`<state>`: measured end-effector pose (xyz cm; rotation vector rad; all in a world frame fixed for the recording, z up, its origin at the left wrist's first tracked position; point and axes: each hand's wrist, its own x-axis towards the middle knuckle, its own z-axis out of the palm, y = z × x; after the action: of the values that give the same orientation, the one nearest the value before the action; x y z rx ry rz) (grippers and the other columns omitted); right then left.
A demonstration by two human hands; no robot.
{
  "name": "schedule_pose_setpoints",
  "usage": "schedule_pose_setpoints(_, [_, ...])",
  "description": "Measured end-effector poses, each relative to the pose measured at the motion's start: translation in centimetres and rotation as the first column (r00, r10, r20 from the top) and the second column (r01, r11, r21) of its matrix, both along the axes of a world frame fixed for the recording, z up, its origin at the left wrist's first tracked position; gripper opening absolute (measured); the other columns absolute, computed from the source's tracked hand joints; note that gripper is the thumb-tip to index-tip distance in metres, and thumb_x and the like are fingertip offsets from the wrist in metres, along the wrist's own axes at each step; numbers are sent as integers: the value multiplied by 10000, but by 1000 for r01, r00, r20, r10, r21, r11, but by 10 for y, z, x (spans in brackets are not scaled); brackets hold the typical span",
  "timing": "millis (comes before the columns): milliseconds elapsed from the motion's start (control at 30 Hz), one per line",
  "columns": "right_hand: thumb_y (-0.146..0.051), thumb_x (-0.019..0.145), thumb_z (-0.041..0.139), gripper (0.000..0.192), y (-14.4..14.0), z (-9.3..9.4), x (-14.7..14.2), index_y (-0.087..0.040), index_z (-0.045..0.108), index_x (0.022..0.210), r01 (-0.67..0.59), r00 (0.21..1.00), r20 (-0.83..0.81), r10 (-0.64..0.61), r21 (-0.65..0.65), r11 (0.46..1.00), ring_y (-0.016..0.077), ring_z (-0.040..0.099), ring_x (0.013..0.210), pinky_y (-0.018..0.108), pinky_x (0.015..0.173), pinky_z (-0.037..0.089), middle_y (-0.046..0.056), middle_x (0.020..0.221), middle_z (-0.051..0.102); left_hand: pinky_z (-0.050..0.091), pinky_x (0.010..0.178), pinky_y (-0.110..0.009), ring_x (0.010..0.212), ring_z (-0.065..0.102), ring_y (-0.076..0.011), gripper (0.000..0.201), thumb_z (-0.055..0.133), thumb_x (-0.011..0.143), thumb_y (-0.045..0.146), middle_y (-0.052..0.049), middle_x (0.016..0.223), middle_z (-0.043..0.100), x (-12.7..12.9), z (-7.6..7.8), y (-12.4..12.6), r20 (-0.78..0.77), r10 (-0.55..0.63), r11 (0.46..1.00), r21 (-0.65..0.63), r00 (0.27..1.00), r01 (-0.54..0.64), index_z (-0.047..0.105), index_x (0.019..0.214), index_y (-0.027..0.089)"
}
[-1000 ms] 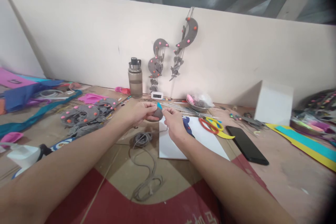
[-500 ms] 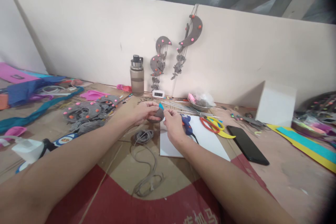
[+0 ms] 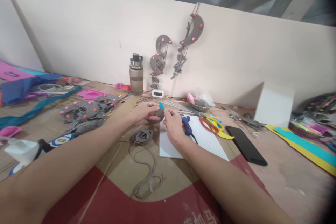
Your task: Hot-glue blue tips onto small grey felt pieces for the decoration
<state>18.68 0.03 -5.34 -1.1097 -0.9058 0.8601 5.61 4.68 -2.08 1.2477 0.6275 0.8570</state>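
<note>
The person is holding a small grey felt piece [image 3: 156, 113] just above the tabletop, between both hands, in front of the white sheet [image 3: 202, 140]. The left hand [image 3: 143, 112] is cupping the piece from its left side, thumb on top and fingers curled under, so the hand is pinching the felt. The right hand [image 3: 172, 123] is meeting it from the right, with thumb and forefinger pressed together on the piece's edge, right by a small blue bit [image 3: 161, 105] standing at its top; whether a strand of the grey cord [image 3: 143, 136] is running into that pinch cannot be told.

Judging from the pose, the step in hand is fixing or threading something at the felt's rim. To do it well, the left hand should be keeping the piece steady and flat to the eye, while the right works in short, small moves close to the edge. Resting both wrists on the table [image 3: 262, 182] would be steadying the work. The blue glue gun [image 3: 187, 126] is lying just beside the right hand on the sheet, so the wrist should be staying off its nozzle. The scissors [image 3: 211, 124] are lying near, and 1 loose cord loop is trailing below, apt to snag a forearm.
</note>
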Motion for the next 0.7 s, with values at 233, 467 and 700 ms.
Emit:
schedule_pose_setpoints(233, [-342, 697, 598, 175, -2, 1, -3, -188, 544, 758, -21, 1000, -16, 21, 13, 1000, 63, 325, 488, 229, 473, 246, -80, 604, 435, 597, 693, -346, 708, 609, -137, 112, 712, 694, 159, -41, 803, 618, 2, -9, 7, 51, 36, 998, -58, 998, -33, 650, 775, 112])
schedule_pose_setpoints(467, [-361, 708, 603, 187, -1, -1, -1, -195, 541, 768, -24, 998, -60, 24, 11, 1000, 63, 306, 484, 230, 463, 239, -80, 614, 422, 580, 652, -274, 695, 626, -127, 184, 753, 693, 198, -59, 846, 637, 6, -12, 1, 77, 28, 999, -40, 997, -25, 654, 824, 113])
schedule_pose_setpoints(700, [-377, 704, 621, 213, -4, 1, -4, -193, 541, 777, -36, 998, -57, 37, 22, 999, 65, 320, 499, 222, 475, 277, -73, 629, 431, 573, 574, -260, 637, 592, -116, 155, 736, 693, 224, -14, 741, 589, 8, -12, -3, 88, 96, 995, -44, 992, -92, 617, 748, 142])
